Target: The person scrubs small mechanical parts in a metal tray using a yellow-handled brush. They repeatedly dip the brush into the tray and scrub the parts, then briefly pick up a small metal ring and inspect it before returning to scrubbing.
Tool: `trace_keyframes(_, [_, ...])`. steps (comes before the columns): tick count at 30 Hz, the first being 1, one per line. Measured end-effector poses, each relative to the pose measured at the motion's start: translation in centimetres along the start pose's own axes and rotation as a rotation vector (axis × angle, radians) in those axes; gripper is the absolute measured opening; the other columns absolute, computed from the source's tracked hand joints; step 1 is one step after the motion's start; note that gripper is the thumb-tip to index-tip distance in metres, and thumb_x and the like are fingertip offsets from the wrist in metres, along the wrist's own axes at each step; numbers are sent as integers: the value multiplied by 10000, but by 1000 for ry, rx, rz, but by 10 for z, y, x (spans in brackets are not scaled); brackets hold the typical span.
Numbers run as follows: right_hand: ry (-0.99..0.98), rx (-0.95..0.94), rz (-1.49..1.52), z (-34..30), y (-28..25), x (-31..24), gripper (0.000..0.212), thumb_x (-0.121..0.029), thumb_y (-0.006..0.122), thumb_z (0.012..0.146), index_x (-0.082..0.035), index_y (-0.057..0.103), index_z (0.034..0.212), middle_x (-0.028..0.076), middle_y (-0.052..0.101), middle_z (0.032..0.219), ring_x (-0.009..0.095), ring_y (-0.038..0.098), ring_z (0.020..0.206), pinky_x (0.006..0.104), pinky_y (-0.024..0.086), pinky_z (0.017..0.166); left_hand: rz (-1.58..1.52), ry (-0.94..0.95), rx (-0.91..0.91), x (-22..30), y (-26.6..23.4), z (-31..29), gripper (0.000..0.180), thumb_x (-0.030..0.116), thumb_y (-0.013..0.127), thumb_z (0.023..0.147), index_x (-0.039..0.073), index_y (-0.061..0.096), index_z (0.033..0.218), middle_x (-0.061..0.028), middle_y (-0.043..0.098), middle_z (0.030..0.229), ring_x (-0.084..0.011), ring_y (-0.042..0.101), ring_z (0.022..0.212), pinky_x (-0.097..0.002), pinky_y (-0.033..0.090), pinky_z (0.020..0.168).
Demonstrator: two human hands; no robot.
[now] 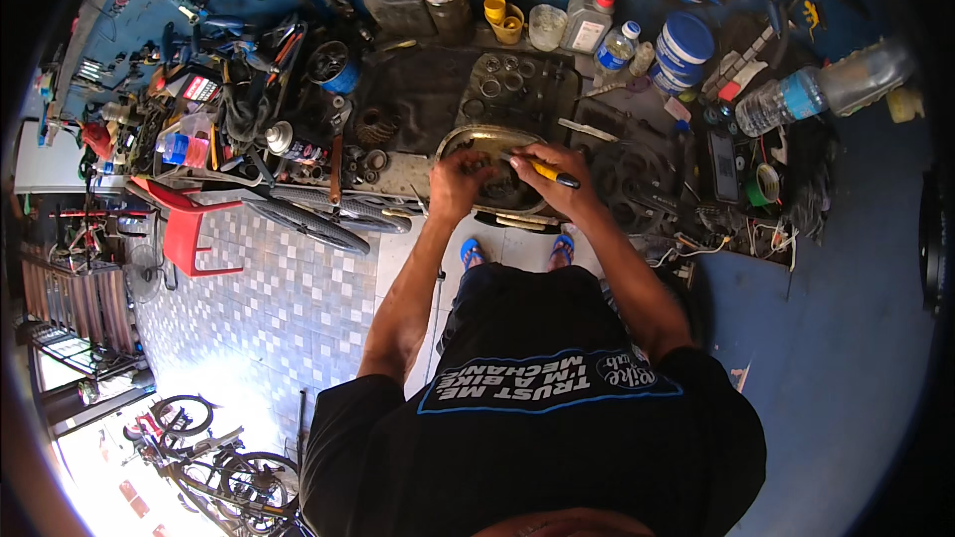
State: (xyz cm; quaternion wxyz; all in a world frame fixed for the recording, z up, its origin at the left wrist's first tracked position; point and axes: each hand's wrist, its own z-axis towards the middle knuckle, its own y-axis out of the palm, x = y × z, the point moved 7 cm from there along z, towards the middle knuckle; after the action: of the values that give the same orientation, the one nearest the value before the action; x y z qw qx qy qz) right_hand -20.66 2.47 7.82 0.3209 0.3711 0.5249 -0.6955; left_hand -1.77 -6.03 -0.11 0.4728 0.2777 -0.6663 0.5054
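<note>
An oval metal basin (445, 147) stands at the bench's front edge, with dark contents that I cannot make out clearly. Over its left side, my left hand (458, 187) reaches in with fingers curled together; whatever they hold is hidden. My right hand (565, 185) is closed round a tool with a yellow-and-black handle (549, 172) at the basin's right side. The tool's thin front end points left over the basin, towards my left fingers. Behind the basin, several metal rings and small parts (504, 78) lie on a dark tray (557, 89).
Bottles (589, 22), blue tubs (683, 48) and a jerrycan (390, 8) line the back of the bench. Pliers and other tools crowd its left. A large clear bottle (781, 104) lies at the right. Bicycle tyres (308, 229) and a red chair (189, 234) are below left.
</note>
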Motion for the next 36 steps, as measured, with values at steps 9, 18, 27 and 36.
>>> trace_keyframes(9, [20,-31,-17,-5,-6,34,264,-317,739,1020,-90,765,1152,107,777,912,193,764,831,322,572,731,-152,-114,-116,15,5,0,340,61,874,860,-14,767,1174,-70,748,897,-101,681,709,-271,573,555])
trace_keyframes(18, [-88,15,-1,-31,-2,54,306,-281,808,937,-145,721,1197,142,785,971,371,767,888,410,595,737,-347,-98,-216,7,15,0,358,-3,821,889,-14,723,1233,-64,703,967,-116,690,795,-262,627,632])
trace_keyframes(27, [131,-30,-239,-18,-14,38,347,-394,786,941,-64,713,1021,144,757,900,335,748,828,399,568,719,-269,-25,-173,1,14,0,295,10,850,864,-20,733,1134,-45,715,897,-93,681,731,-262,572,595])
trace_keyframes(36, [169,15,128,-3,4,29,429,-451,729,1019,-23,738,1041,70,728,822,137,680,756,326,542,709,-68,-68,-94,24,5,-4,229,0,825,852,-25,728,1058,-67,747,834,-103,684,701,-294,548,608])
